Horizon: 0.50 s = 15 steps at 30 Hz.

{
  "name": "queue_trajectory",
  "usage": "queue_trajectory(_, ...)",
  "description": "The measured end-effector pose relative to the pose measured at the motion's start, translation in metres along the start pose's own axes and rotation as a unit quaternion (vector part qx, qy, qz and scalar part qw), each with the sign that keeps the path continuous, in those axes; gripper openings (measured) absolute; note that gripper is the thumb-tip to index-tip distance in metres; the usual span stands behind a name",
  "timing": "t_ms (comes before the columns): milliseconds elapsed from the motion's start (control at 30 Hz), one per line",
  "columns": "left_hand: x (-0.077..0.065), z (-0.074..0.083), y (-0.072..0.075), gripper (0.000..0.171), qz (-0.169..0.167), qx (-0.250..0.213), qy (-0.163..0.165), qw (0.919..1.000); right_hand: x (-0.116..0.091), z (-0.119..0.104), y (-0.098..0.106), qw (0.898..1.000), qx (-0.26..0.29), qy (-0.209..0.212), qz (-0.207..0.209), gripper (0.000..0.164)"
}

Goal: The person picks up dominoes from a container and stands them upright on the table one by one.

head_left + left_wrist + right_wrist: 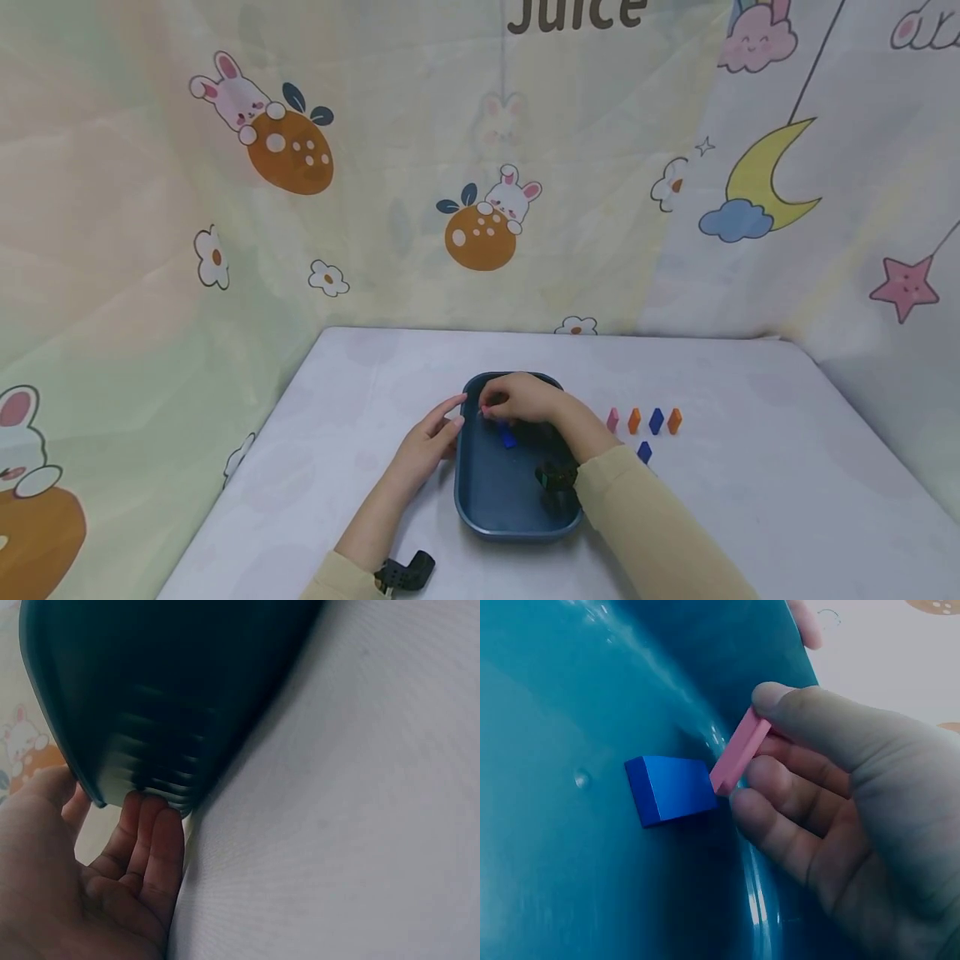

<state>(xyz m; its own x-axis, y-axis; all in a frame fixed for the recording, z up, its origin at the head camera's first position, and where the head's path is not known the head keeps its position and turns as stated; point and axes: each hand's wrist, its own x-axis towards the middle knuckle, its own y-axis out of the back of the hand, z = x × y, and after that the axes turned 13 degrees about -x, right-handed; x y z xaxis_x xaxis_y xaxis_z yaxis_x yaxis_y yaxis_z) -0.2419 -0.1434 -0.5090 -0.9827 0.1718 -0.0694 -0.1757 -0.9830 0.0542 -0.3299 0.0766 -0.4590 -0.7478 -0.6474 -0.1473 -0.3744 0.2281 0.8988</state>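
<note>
My right hand (pixel 525 397) pinches a pink block (pixel 740 751) between thumb and fingertips, low over the far left part of a dark blue-green tray (pixel 487 508). In the right wrist view, the block's lower end is right at a blue block (pixel 676 789) lying on the tray floor. My left hand (pixel 427 446) is at the tray's left side. In the left wrist view, its extended fingers (pixel 163 840) touch the outer wall, which has slots or ridges, and one digit reaches the rim.
Right of the tray on the white table (pixel 772 500) stand a pink block (pixel 612 419), two orange blocks (pixel 634 420) and a blue block (pixel 657 421) in a row. Another blue block (pixel 644 452) is nearer me. A printed cloth (pixel 397 167) hangs behind the table.
</note>
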Motion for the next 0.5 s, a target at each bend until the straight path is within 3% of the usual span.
queue_trajectory(233,0.0,-0.001,-0.001,0.047,0.0,-0.003,-0.001,1.0,-0.004,-0.002,0.007,1.0,0.021,-0.004,0.023,0.017)
queue_trajectory(500,-0.001,0.001,-0.001,0.048,0.002,-0.014,0.001,0.9999,-0.023,-0.006,0.033,0.996,0.056,-0.009,0.066,0.025)
